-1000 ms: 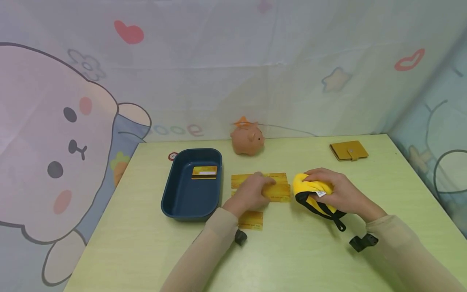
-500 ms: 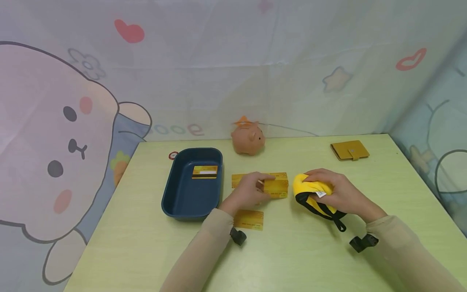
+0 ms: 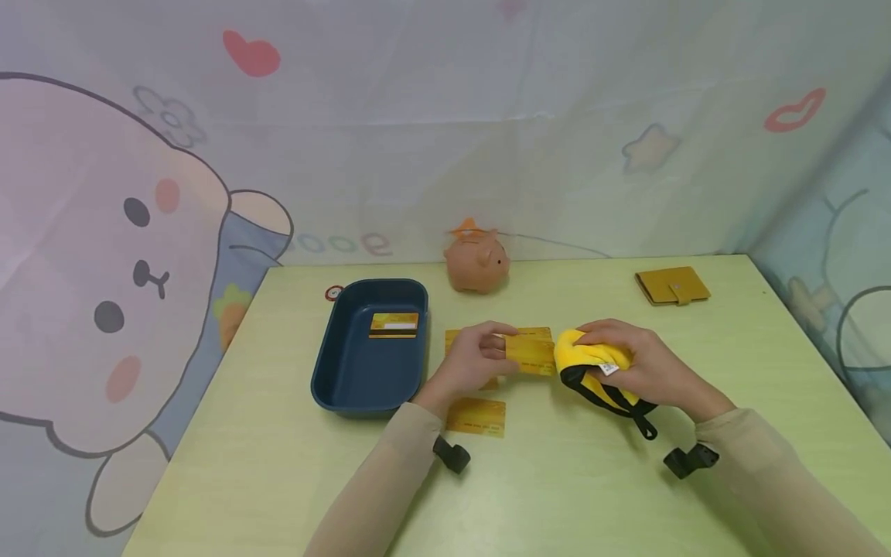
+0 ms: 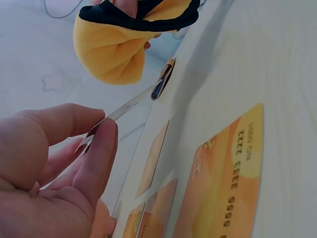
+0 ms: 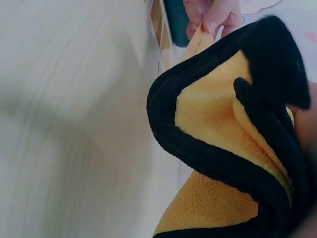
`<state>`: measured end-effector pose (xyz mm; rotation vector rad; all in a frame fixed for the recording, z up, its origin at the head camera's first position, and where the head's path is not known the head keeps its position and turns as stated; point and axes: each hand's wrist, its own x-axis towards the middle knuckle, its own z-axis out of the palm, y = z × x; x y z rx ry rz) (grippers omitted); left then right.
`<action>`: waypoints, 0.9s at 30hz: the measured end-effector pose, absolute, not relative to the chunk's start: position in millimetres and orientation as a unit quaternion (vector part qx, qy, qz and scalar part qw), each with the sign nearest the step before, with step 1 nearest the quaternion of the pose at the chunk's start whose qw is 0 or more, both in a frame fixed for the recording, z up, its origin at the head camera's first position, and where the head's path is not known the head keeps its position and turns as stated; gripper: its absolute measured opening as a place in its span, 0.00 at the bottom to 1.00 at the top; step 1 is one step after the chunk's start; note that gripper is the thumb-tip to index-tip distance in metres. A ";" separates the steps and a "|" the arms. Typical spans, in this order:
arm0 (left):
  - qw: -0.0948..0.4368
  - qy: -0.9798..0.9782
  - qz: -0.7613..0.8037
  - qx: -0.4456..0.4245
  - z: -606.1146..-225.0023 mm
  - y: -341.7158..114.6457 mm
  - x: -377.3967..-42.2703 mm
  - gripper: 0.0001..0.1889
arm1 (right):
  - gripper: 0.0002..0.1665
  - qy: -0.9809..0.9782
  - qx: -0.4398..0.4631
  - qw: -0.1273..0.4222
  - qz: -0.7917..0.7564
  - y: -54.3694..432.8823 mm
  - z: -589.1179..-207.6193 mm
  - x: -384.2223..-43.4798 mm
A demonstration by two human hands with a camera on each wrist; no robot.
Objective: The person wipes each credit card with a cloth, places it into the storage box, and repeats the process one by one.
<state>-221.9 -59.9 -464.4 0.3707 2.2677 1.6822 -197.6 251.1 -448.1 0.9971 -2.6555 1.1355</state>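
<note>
My left hand (image 3: 476, 360) pinches a gold bank card (image 3: 530, 357) between thumb and fingers. In the left wrist view this card (image 4: 130, 105) is seen nearly edge-on, raised off the table. My right hand (image 3: 639, 362) grips a bunched yellow cleaning cloth (image 3: 578, 354) with black trim, a white tag and a hanging loop. The card's far end is right at the cloth in the head view. More gold cards lie flat on the table, one (image 3: 476, 418) below my left wrist and others partly hidden behind the left hand.
Left of the hands stands a dark blue tray (image 3: 369, 375) with a gold card (image 3: 394, 317) lying inside. A pink piggy bank (image 3: 476, 264) sits at the back, and a mustard wallet (image 3: 668, 285) at back right. A small red-and-white disc (image 3: 334, 293) lies behind the tray.
The left hand has picked a gold card up from the table and tilted it beside the cloth. The right hand keeps its grip on the cloth, almost still.
</note>
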 end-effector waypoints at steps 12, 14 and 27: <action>0.142 0.760 0.626 0.104 -461.0 -67.3 -212.1 0.27 | 0.28 -0.870 0.355 0.044 0.339 234.6 -440.0 -203.0; 0.139 0.763 0.623 0.103 -460.0 -68.4 -211.6 0.27 | 0.28 -0.872 0.353 0.037 0.336 231.1 -437.9 -204.6; 0.147 0.726 0.667 0.079 -458.8 -72.1 -203.6 0.26 | 0.27 -0.873 0.373 0.034 0.312 218.4 -427.8 -207.0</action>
